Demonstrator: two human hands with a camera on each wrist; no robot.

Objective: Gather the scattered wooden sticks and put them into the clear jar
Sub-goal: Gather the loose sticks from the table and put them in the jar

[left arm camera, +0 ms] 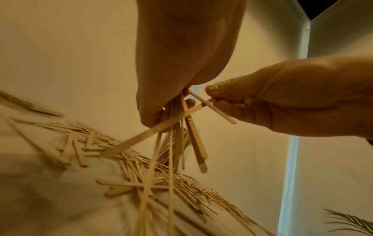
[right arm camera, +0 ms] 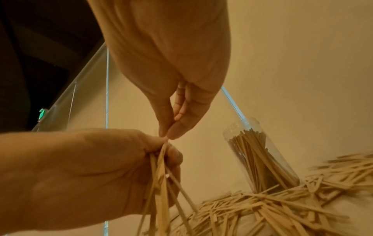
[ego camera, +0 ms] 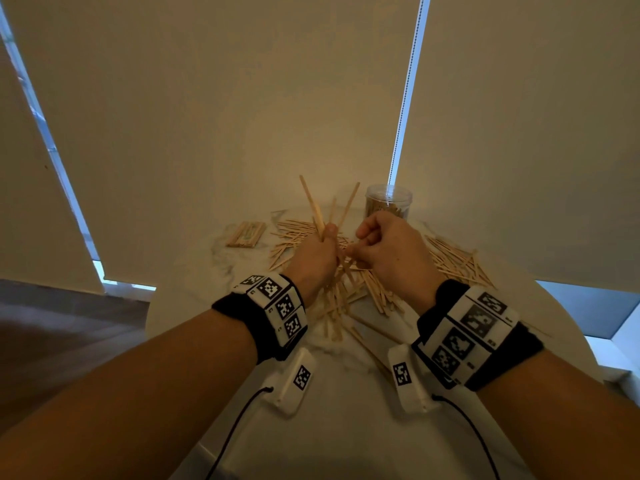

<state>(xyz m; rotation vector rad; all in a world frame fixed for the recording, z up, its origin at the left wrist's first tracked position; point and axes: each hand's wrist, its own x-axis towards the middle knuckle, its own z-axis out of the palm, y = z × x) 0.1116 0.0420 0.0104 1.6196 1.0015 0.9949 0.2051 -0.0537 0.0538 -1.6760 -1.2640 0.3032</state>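
Many thin wooden sticks (ego camera: 450,261) lie scattered on the round white table (ego camera: 332,427). The clear jar (ego camera: 388,202) stands upright at the far side, partly filled with sticks, its mouth open; it also shows in the right wrist view as the jar (right arm camera: 262,159). My left hand (ego camera: 327,237) grips a bundle of sticks (left arm camera: 177,135) above the pile, their ends poking up and down out of the fist. My right hand (ego camera: 353,251) is right beside it and pinches one stick (left arm camera: 199,106) between thumb and fingers, at the bundle.
A small neat stack of sticks (ego camera: 244,233) lies at the table's far left. Pale roller blinds hang close behind the table. The scattered pile (right arm camera: 272,207) reaches the foot of the jar. Bare tabletop lies near me, under my wrists.
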